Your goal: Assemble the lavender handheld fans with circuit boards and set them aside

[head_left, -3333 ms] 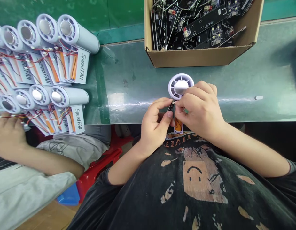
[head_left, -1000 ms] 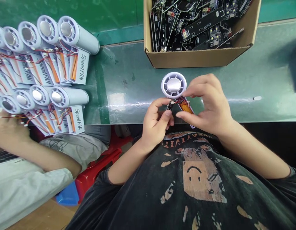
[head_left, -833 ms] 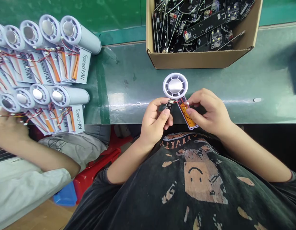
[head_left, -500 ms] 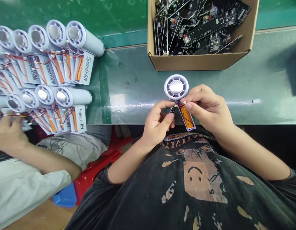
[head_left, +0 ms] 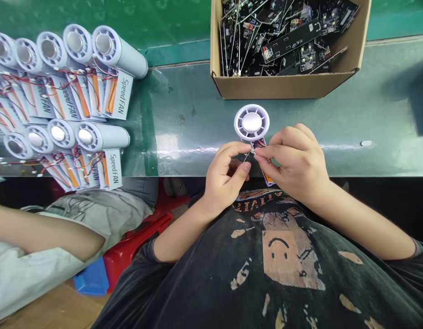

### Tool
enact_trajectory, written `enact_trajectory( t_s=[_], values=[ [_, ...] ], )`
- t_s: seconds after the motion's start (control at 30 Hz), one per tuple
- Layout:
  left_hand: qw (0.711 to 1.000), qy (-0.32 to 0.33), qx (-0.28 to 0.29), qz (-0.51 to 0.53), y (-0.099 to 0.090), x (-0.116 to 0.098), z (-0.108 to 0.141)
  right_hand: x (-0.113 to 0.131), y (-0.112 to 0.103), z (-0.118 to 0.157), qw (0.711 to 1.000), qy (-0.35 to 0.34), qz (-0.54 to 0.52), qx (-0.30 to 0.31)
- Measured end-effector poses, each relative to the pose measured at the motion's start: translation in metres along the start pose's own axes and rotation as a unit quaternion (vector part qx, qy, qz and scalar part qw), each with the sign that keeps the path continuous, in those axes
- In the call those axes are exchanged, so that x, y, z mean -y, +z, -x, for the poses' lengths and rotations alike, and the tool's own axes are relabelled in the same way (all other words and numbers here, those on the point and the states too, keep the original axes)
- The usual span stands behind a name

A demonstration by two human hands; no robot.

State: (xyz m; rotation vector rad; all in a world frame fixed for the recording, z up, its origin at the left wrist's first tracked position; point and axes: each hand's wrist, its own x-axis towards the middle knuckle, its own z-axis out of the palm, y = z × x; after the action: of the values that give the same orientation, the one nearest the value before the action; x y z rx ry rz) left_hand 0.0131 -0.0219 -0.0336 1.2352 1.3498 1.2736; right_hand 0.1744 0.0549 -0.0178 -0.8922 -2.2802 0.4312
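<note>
Pale lavender round-headed plastic fan (head_left: 251, 122), at near edge of green counter (head_left: 184, 132); long axis near-far, head (head_left: 251, 119) far, handle (head_left: 269, 178) pointing near, slightly right. Left hand (head_left: 225, 177): pinching thin dark circuit board (head_left: 247, 156). Right hand (head_left: 295, 160): pinching small white connector (head_left: 253, 150) at board's far end. Brown cardboard box (head_left: 283, 87): far.

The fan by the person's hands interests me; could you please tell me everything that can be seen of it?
The fan has a round, pale lilac-white head, apparently plastic, with spokes around a shiny silver disc. The head is farthest from the person; a narrow handle runs back toward them, its end past the edge of the green table. An orange, battery-like piece shows in the handle, with red wires near the head. The right hand hides much of the handle; whether they touch is unclear.
</note>
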Motion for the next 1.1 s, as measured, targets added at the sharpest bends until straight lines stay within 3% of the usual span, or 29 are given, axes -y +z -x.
enact_trajectory(
  t_s=[0.33,0.57,0.77,0.9,1.0,1.1],
  values=[
    [0.997,0.042,0.003,-0.067,-0.001,0.002,0.003,0.003,0.001,0.000,0.999,0.023,0.000,0.037],
    [0.987,0.093,0.008,-0.128,-0.002,0.002,0.008,-0.012,-0.002,-0.002,0.995,0.001,-0.088,0.054],
    [0.983,0.102,0.004,-0.154,-0.004,0.002,0.005,-0.013,0.002,-0.006,0.985,0.058,-0.150,0.064],
    [0.991,0.058,0.008,-0.117,-0.010,-0.004,0.003,-0.015,-0.005,-0.010,0.985,0.058,-0.156,0.041],
    [1.000,-0.011,-0.001,-0.019,-0.013,-0.003,0.004,-0.019,-0.015,-0.008,0.986,0.058,-0.156,0.012],
    [0.995,-0.067,-0.001,0.071,-0.015,0.003,0.005,-0.018,-0.018,-0.003,0.987,0.057,-0.150,0.031]
  ],
)
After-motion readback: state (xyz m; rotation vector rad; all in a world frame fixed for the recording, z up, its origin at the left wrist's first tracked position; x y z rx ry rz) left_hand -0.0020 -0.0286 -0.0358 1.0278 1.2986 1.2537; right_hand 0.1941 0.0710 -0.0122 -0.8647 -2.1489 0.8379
